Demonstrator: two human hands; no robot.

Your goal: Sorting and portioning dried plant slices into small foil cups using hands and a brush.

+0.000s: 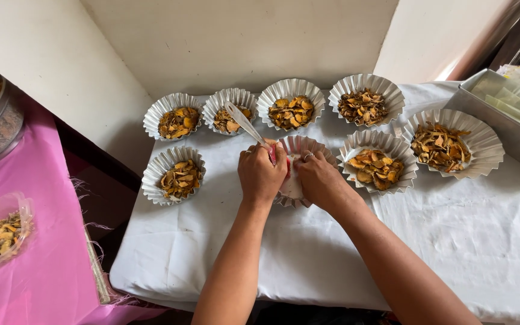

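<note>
Both hands on one empty paper cup, risk of tipping or crushing it.

We close our left hand (261, 174) around a red-handled spoon (245, 123) whose pale bowl sticks out toward 11 o'clock over a filled cup (230, 111); our right hand (320, 180) curls on the rim of the empty fluted cup (299, 147) at table (482, 241) centre, fingers pinching the paper. Judging from this, the thin paper may buckle under both grips, the spoon may knock the neighbour at 11 o'clock, and the full cup (377, 162) just beside at 3 o'clock may spill its dried yellow chips if bumped.
</note>
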